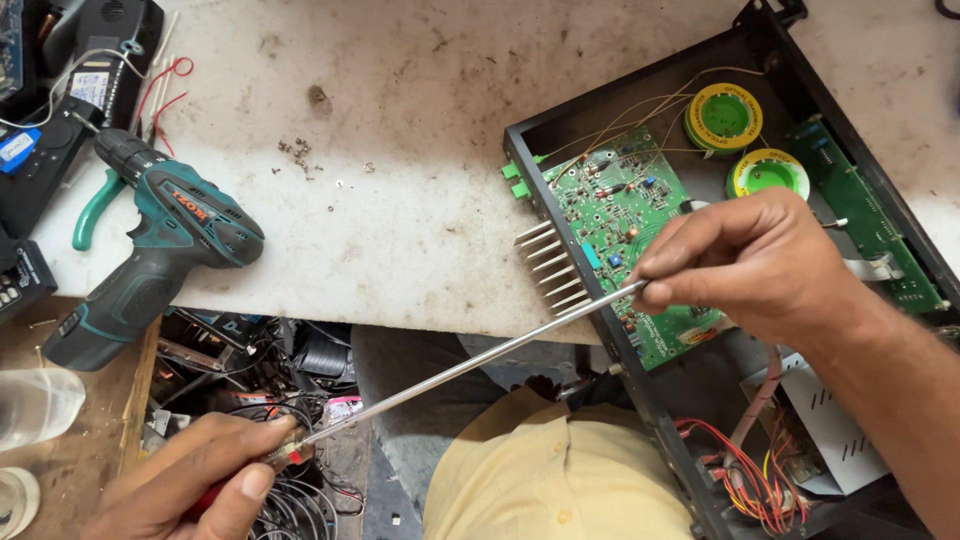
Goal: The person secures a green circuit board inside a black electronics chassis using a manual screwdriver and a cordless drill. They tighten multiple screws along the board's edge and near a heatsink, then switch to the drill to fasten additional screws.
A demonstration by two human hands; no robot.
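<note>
On the worktop, a cordless drill lies at left and an open chassis at right. In the chassis sits a circuit board, two cable spools behind it. Loose screws lie between drill and chassis.

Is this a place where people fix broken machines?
Probably yes, a small electronics repair bench. An opened black case shows a green circuit board, a cordless drill lies on the worn table, and both hands hold a long screwdriver.

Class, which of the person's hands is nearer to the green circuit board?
Right. The right hand hovers directly over the green circuit board, pinching the screwdriver tip; the left hand holds its handle off the table edge.
</note>
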